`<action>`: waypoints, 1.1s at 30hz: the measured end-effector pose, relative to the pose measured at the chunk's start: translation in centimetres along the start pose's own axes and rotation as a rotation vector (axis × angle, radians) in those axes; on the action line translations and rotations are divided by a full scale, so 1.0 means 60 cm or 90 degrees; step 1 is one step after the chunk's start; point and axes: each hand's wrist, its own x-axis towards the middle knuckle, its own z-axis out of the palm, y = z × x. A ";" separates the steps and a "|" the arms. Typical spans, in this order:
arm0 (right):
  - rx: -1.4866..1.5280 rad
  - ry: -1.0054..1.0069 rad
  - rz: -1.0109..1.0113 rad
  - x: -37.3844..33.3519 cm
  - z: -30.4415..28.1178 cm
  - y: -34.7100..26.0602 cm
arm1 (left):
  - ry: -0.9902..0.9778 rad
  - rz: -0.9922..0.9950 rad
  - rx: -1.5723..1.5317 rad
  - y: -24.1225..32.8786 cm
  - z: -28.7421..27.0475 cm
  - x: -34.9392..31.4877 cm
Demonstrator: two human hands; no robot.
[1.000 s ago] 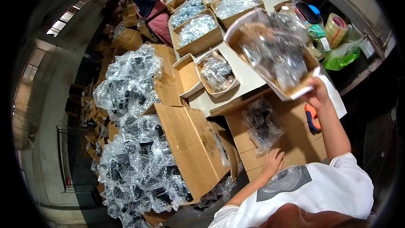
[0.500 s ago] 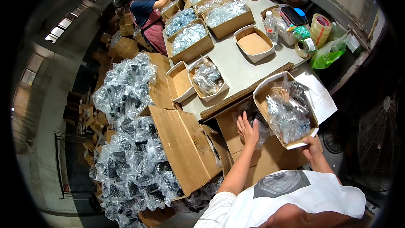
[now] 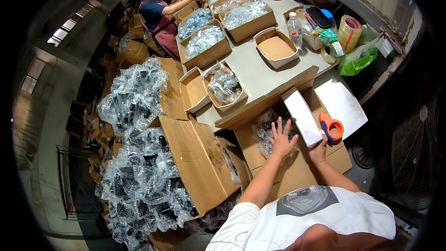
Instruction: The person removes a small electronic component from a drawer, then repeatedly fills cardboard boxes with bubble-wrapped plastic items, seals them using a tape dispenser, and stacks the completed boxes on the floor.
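My right hand [image 3: 318, 149] grips the near end of a small white cardboard tray [image 3: 303, 118]. The tray is tipped on its side over an open carton [image 3: 249, 145], so its white outer wall faces up and its inside is hidden. My left hand [image 3: 282, 140] is open, fingers spread, beside the tray and over clear-bagged parts [image 3: 264, 132] in the carton. Whether its palm touches the bags I cannot tell. Right of the tray, an orange tape dispenser [image 3: 338, 130] with a blue part lies on the carton's flap.
Left stands a large carton [image 3: 200, 158] beside a heap of bubble-wrapped black items [image 3: 144, 176]. On the table [image 3: 251, 81] are small trays, boxes of bagged parts [image 3: 204, 42], a water bottle [image 3: 294, 30] and tape rolls [image 3: 350, 32]. A co-worker [image 3: 158, 18] reaches into boxes at the far left.
The tray, earlier upright with bagged parts showing, has been tipped leftward over the carton. My left hand has moved right and spread its fingers. The tape dispenser has come into view.
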 end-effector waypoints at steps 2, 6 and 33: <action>-0.098 -0.037 -0.166 -0.019 -0.005 0.008 | -0.100 -0.002 0.110 0.005 0.009 -0.001; -0.169 -0.123 -0.291 -0.027 0.012 -0.016 | -0.102 0.003 0.194 -0.062 0.044 -0.013; 0.545 0.090 0.205 0.208 -0.222 -0.142 | -0.058 0.309 0.088 -0.053 0.160 -0.291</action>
